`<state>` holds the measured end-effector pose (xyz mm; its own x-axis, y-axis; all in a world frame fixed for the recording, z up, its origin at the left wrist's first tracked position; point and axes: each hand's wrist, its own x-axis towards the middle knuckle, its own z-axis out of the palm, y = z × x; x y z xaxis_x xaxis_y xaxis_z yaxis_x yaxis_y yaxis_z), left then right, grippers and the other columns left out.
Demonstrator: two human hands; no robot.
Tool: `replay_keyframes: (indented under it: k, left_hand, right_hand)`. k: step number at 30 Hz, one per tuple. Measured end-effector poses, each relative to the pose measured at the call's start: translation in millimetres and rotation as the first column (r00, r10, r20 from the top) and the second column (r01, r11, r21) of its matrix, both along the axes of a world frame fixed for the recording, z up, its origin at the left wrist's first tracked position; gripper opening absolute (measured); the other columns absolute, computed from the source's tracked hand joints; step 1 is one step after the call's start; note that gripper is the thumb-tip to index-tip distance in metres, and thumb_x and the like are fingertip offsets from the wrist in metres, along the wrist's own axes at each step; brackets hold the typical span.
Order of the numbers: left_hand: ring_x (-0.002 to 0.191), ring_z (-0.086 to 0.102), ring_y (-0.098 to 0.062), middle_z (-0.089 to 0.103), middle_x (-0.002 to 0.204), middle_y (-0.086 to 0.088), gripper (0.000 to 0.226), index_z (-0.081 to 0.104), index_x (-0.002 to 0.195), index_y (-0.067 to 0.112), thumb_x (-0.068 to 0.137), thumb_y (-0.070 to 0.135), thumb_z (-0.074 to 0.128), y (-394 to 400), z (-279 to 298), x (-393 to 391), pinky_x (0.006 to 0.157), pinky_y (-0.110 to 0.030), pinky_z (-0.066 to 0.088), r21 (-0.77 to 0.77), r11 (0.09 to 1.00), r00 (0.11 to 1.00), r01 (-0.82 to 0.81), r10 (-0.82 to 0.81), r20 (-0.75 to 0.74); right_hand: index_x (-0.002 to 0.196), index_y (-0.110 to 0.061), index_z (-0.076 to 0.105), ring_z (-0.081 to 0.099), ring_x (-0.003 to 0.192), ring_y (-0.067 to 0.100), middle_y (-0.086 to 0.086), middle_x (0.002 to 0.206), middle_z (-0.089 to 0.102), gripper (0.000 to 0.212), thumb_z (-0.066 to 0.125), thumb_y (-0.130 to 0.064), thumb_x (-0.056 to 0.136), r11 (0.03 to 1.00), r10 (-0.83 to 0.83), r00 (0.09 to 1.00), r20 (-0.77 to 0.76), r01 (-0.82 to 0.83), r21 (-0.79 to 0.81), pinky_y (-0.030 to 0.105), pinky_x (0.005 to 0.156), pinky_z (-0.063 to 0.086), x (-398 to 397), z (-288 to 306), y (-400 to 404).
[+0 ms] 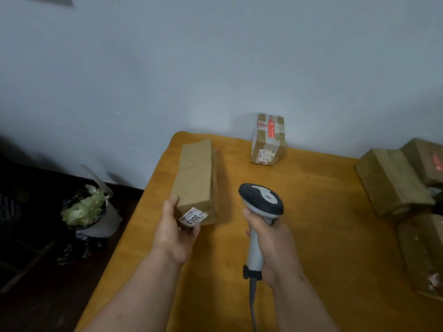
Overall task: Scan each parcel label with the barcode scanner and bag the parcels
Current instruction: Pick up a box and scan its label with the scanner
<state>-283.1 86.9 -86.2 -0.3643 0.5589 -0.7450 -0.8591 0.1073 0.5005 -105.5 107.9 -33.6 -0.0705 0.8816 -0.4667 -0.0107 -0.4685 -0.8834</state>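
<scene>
A long brown cardboard parcel (196, 178) lies on the orange table (311, 236). My left hand (173, 231) grips its near end, where a white label (193, 218) faces me. My right hand (271, 243) holds a grey and black barcode scanner (261, 204) by its handle, just right of the parcel, head up and pointing away from me. Its cable hangs down toward the bottom edge.
A small taped parcel (267, 140) stands upright at the table's back by the wall. Several brown parcels (393, 180) crowd the right edge. Left of the table, on the dark floor, sits a black bin (84, 212) with greenish wrap.
</scene>
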Motion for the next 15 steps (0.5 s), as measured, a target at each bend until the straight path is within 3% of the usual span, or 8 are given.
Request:
replay_keyframes:
  k: [3,9,12,15]
  left_hand:
    - [0.077,0.059,-0.019,0.065,0.093,-0.006,0.04,0.067,0.101,0.018,0.084,0.054,0.063,-31,12,27,0.054,-0.022,0.048,0.103,0.994,0.977,0.031,-0.052,0.208]
    - [0.092,0.062,-0.028,0.069,0.111,-0.011,0.057,0.069,0.119,0.02,0.081,0.06,0.055,-80,34,97,0.056,-0.027,0.048,0.317,0.941,0.89,0.115,-0.24,0.389]
    - [0.085,0.066,-0.033,0.072,0.106,-0.013,0.065,0.071,0.121,0.014,0.072,0.055,0.06,-95,51,135,0.062,-0.035,0.055,0.388,0.89,0.852,0.241,-0.385,0.354]
    - [0.089,0.071,-0.036,0.071,0.119,-0.015,0.057,0.058,0.135,0.018,0.082,0.038,0.059,-104,71,167,0.074,-0.049,0.058,0.4,0.839,0.877,0.37,-0.457,0.147]
  right_hand:
    - [0.094,-0.041,0.063,0.066,0.1,0.017,-0.013,0.1,0.07,0.021,0.079,-0.036,0.083,0.999,-0.046,0.996,-0.075,0.047,0.008,0.039,0.086,0.05,19,11,-10]
    - [0.108,-0.037,0.063,0.065,0.109,0.019,-0.011,0.108,0.07,0.03,0.08,-0.034,0.082,0.99,-0.115,0.968,-0.225,0.13,0.055,0.041,0.098,0.049,68,42,-39]
    - [0.116,-0.027,0.068,0.068,0.108,0.019,-0.004,0.11,0.075,0.036,0.08,-0.026,0.082,0.982,-0.123,0.96,-0.253,0.154,0.107,0.047,0.101,0.051,95,61,-54]
    - [0.121,-0.02,0.067,0.073,0.098,0.022,0.001,0.106,0.077,0.039,0.079,-0.015,0.084,0.977,-0.082,0.969,-0.235,0.125,0.174,0.047,0.088,0.059,122,75,-70]
